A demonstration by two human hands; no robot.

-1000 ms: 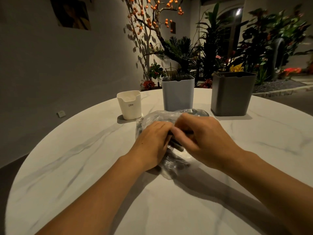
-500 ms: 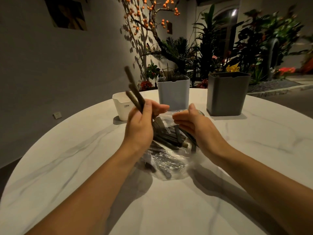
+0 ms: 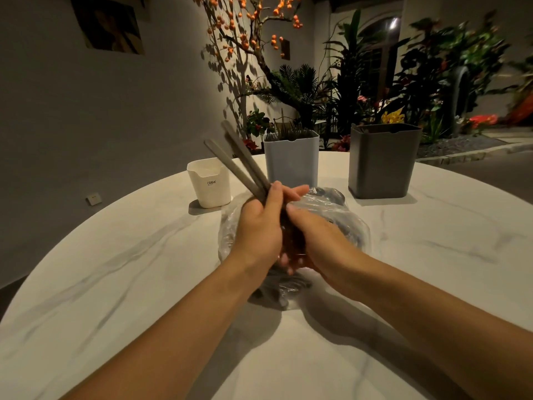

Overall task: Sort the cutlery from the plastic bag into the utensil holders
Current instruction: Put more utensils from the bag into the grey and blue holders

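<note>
The table is white marble veined with faint grey streaks. At eleven o'clock stands a cream holder with small dark lettering; at twelve, a pale blue-grey holder; at one, a charcoal holder. The cutlery handles are matte grey-brown — the plastic bag clear, glinting. Orange berries dot bare branches at twelve.

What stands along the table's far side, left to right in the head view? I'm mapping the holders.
Small white plastic holder → tall pale blue-grey plastic holder → tall dark grey plastic holder.
</note>
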